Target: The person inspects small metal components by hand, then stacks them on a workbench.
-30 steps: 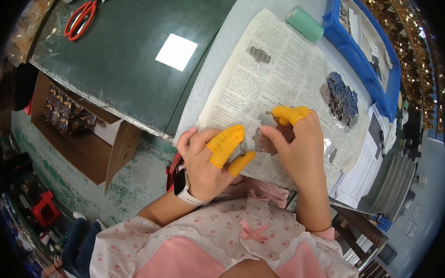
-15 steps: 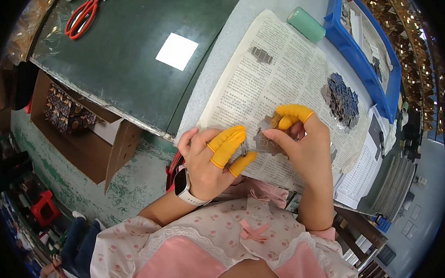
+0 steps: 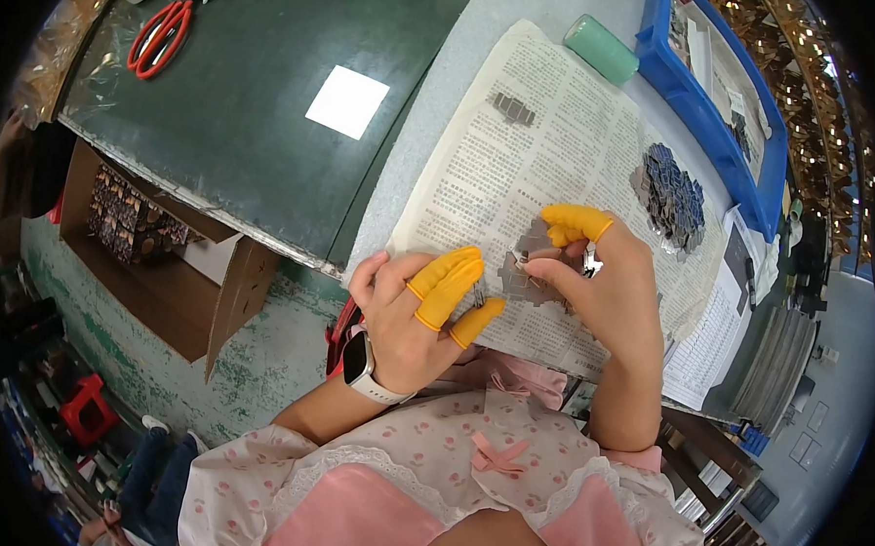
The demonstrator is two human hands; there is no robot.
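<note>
My left hand [image 3: 410, 303], with yellow finger cots on several fingers and a watch on the wrist, pinches small thin metal pieces [image 3: 478, 293] between thumb and fingertips. To its right, my right hand [image 3: 608, 275] curls over a loose heap of flat grey metal pieces [image 3: 522, 287] on a printed newspaper sheet [image 3: 454, 204]. Yellow cots cover the index finger and the one beside it; the thumb is bare. A shiny bit shows inside the curled right fingers, but its shape is hidden. The right thumb tip touches the heap's edge.
Farther up the newspaper lie a short row of grey pieces [image 3: 514, 109] and a bigger dark pile [image 3: 670, 196]. Beyond are a green cylinder [image 3: 601, 49] and a blue tray [image 3: 654, 44]. Red-handled scissors [image 3: 159, 39] and a white square [image 3: 348, 101] rest on the green table. Below stands an open carton [image 3: 152, 320].
My right hand has shifted slightly right, its thumb and index finger now wider apart, and more of the heap shows. The left hand keeps its place and its pinch.
</note>
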